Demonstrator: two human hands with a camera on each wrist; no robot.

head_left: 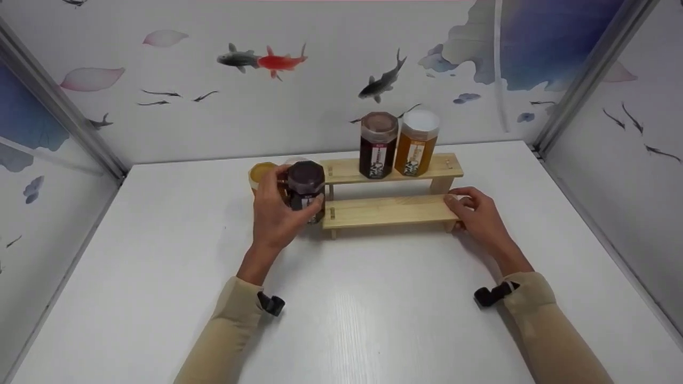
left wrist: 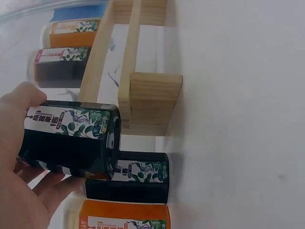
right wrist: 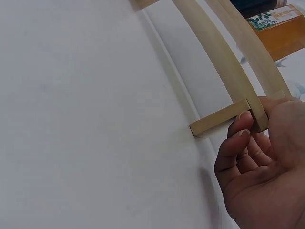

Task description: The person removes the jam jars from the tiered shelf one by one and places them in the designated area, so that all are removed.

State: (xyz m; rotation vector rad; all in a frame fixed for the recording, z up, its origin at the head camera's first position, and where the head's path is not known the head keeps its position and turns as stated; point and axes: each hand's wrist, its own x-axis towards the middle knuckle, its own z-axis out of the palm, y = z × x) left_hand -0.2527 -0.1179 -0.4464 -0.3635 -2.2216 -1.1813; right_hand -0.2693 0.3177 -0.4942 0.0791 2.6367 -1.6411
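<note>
Head view, left hand (head_left: pixel 276 217) gripping dark jar (head_left: pixel 306 178), right hand (head_left: pixel 484 217) pinching 2-tier wooden rack (head_left: pixel 392 211), white table (head_left: pixel 373 314), fish-painted back wall (head_left: pixel 267 117)

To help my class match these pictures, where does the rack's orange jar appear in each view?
Head: orange jar right of centre, above the middle.
Left wrist: orange jar near the top left, sideways.
Right wrist: orange jar at top right, cut by the edge.
Shared landmark: the rack.

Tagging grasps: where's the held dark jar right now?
In the head view, the dark jar is left of centre in the left hand, by the left end of the wooden stand, with an amber jar to its left.
</note>
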